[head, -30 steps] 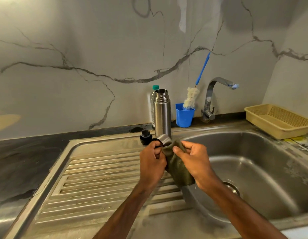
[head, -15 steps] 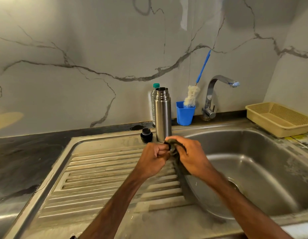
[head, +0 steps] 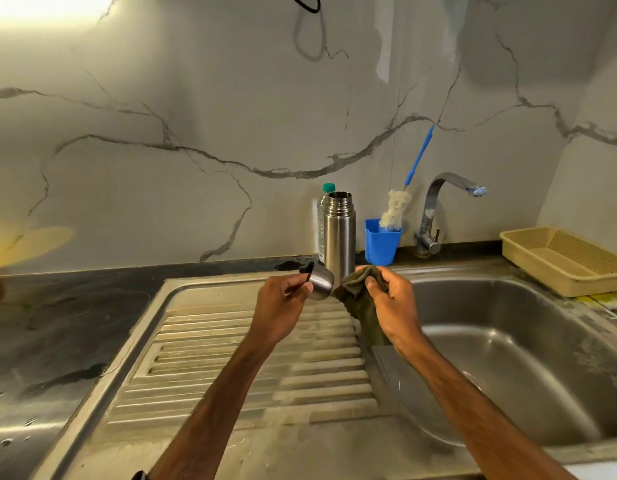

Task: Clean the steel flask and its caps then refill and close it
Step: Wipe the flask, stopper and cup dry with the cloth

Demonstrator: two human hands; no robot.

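Head view: left hand (head: 283, 301) pinches cup cap (head: 321, 283), right hand (head: 395, 304) clutches cloth (head: 356, 301); loose pinch could drop cap, toppling open flask (head: 340, 237).

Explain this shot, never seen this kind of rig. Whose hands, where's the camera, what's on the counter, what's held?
There is no robot here. These are a person's two bare hands, filmed by one wide-angle camera worn on the head and looking forward and down. That is why both arms reach in from the bottom edge.

The left hand holds a steel cap, tilted. The right hand grips a dark green cloth that hangs down.

Behind the hands the flask stands upright and open at the back of the drainboard, with a plastic bottle behind it. To the right are a blue cup with a brush in it, the tap, the sink and a beige basket.
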